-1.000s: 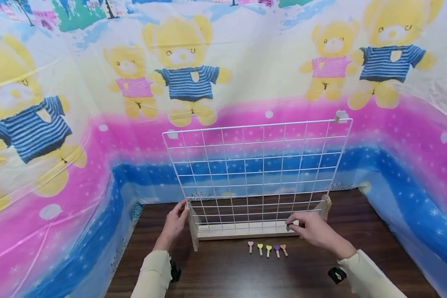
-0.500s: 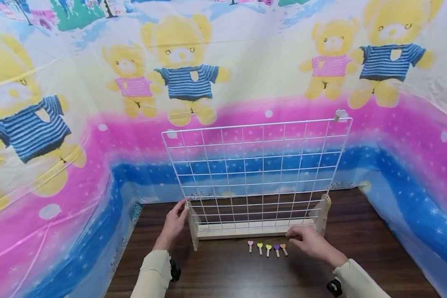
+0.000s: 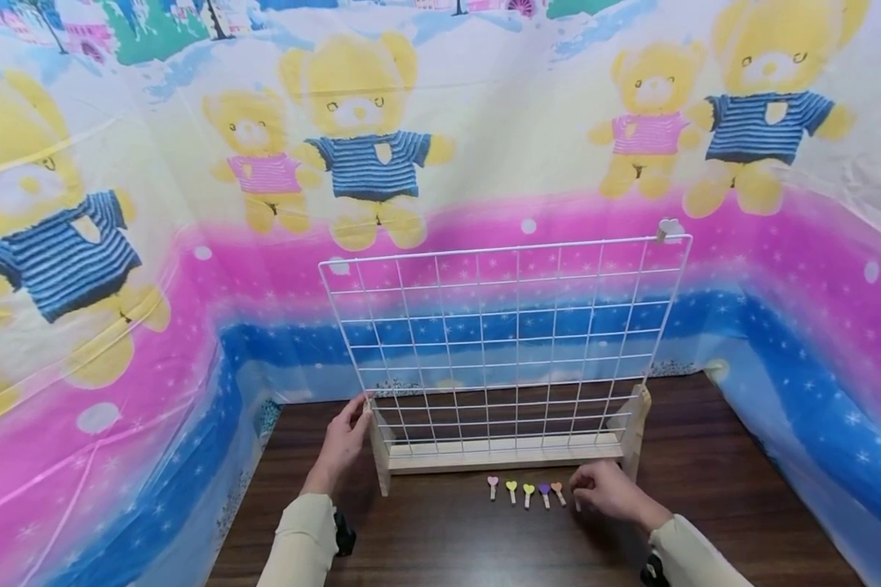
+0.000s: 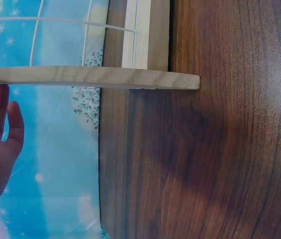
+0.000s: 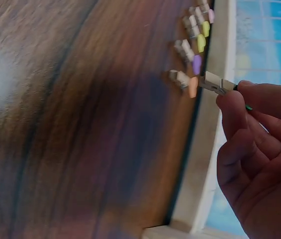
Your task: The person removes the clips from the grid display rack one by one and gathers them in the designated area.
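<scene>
My right hand (image 3: 608, 489) pinches a small wooden clothespin (image 5: 214, 83) between thumb and forefinger; a bit of green shows at its held end. It is just right of a row of heart-topped clothespins on the table: pink (image 3: 493, 487), two yellow ones (image 3: 511, 491), purple (image 3: 546, 495) and orange (image 3: 558, 492). My left hand (image 3: 343, 440) rests its fingertips against the left wooden side post (image 4: 115, 76) of the stand, its fingers fairly straight in the left wrist view. A white wire grid (image 3: 499, 342) stands upright in the wooden base (image 3: 506, 456).
A clothespin with a white heart (image 3: 666, 229) is clipped to the grid's top edge near its right corner. The right wooden post (image 3: 635, 428) rises behind my right hand. A bear-printed cloth (image 3: 484, 163) hangs around the dark wooden table (image 3: 440, 542).
My right hand has moved down and toward me, from in front of the base to the table beside the orange clothespin. The left hand has stayed at the post.
</scene>
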Action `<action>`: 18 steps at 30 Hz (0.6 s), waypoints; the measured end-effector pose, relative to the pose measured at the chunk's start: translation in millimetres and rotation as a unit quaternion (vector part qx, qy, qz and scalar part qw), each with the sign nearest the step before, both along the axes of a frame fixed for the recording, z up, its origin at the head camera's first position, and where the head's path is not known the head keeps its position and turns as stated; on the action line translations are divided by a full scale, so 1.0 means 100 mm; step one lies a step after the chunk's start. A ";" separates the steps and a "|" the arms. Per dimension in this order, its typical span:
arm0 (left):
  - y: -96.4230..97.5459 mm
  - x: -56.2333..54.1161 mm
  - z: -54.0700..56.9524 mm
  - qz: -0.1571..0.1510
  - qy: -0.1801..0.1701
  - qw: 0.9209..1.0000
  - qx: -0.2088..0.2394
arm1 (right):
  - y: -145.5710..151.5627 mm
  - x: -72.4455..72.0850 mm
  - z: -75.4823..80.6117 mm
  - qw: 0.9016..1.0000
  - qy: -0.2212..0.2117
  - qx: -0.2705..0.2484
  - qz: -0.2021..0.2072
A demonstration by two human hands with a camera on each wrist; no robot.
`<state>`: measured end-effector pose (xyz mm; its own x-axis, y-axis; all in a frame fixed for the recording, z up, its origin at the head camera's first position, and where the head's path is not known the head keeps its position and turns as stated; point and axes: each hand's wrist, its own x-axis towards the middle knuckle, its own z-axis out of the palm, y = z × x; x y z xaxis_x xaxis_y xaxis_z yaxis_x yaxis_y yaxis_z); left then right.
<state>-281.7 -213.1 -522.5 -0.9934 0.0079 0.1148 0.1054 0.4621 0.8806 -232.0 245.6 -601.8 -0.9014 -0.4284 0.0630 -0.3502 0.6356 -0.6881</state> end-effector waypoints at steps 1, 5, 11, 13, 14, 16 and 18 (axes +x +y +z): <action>0.00 0.00 0.00 0.000 0.000 1.000 0.001 | 0.01 -0.01 -0.03 1.000 0.003 -0.002 0.000; -0.01 0.00 0.00 0.000 0.001 1.000 0.003 | 0.04 -0.05 -0.14 1.000 0.016 0.000 0.000; -0.01 0.00 0.00 -0.002 -0.001 1.000 0.009 | 0.07 -0.08 -0.25 1.000 0.021 0.007 -0.009; -0.01 -0.01 -0.01 -0.002 -0.001 1.000 0.008 | 0.08 -0.08 -0.28 1.000 0.020 0.014 -0.013; -0.02 -0.01 -0.01 -0.001 -0.002 1.000 0.008 | 0.09 -0.08 -0.30 1.000 0.017 0.015 -0.014; -0.02 -0.01 -0.02 -0.002 -0.003 1.000 0.007 | 0.09 -0.09 -0.33 1.000 0.015 0.016 -0.015; -0.02 -0.02 -0.03 -0.001 -0.002 1.000 0.007 | 0.10 -0.10 -0.36 1.000 0.012 0.019 -0.017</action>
<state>-283.3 -215.1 -525.1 -0.9938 0.0091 0.1108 0.1030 0.4501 0.8870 -241.5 255.4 -638.1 -0.9140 -0.3996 0.0696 -0.3439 0.6725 -0.6553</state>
